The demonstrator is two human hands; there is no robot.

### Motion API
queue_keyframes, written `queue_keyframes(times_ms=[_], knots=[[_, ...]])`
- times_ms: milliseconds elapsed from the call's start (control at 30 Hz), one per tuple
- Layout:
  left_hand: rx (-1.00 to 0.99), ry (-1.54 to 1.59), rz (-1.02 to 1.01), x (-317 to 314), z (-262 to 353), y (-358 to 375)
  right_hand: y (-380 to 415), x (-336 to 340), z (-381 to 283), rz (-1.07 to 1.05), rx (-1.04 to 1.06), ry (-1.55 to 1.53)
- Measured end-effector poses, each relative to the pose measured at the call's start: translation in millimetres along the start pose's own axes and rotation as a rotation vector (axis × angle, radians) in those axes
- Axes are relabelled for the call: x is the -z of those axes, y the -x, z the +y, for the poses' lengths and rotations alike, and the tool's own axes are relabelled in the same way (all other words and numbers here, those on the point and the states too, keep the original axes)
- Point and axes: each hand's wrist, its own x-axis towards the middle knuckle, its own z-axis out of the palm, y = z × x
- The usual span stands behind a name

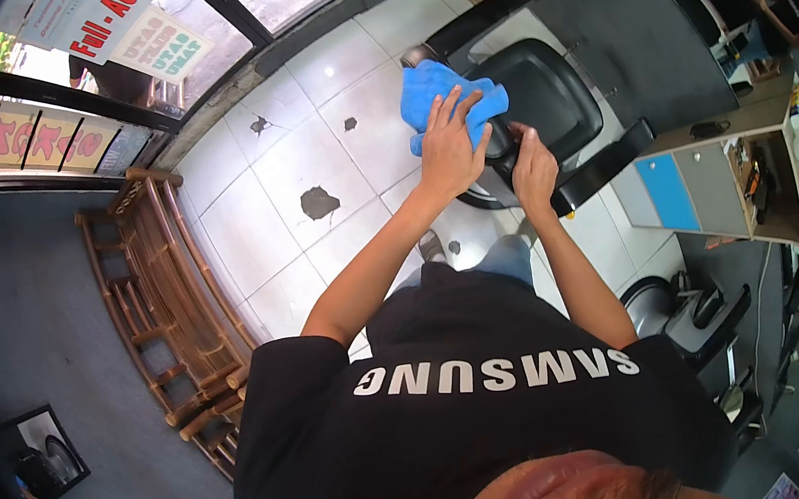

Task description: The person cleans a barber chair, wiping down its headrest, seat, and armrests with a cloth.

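Note:
My left hand (452, 147) presses a bright blue cloth (422, 95) against the near part of a black barber chair (541, 95). Its fingers lie over the folds, and the thumb points toward the chair. Beside it, my right hand (532, 169) grips the chair's black padded top edge with bent fingers. The cloth hides part of the chair there. A padded armrest (483, 21) extends on the far side, and another armrest (601, 167) lies just right of my right hand.
A bamboo bench (169, 300) stands along the left wall. White floor tiles (284, 179) have several broken patches. At right are a cabinet (700, 190) with blue and grey doors and a second black chair (685, 313). Glass doors (190, 35) with signs are at upper left.

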Motion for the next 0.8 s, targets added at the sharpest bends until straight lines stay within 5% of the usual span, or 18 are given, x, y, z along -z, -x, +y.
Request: queue_keyframes(times_ms=[233,300,400,467,600,700,800], knots=[[0.212,0.313,0.047,-21.5,49.8,73.1,5.8,3.3,1.6,0.084,-0.024,-0.180],[0.140,0.498,-0.028,-7.0,61.0,79.7,4.6,2.6,8.1,0.074,-0.027,-0.272],[0.866,1.105,0.173,14.8,60.9,70.3,6.1,2.3,5.0,0.072,-0.084,-0.313],[1.095,1.298,0.559,33.0,42.4,44.6,6.8,-0.3,6.3,0.070,-0.063,-0.279],[0.738,1.112,0.751,67.0,-7.4,-16.0,4.3,-2.3,7.2,0.080,-0.025,-0.206],[0.553,0.753,0.555,46.3,-52.9,-46.6,4.0,-1.0,4.3,0.081,-0.002,-0.174],[0.554,0.576,0.002,17.7,-77.1,-49.8,4.3,-0.8,4.6,0.071,-0.003,-0.155]])
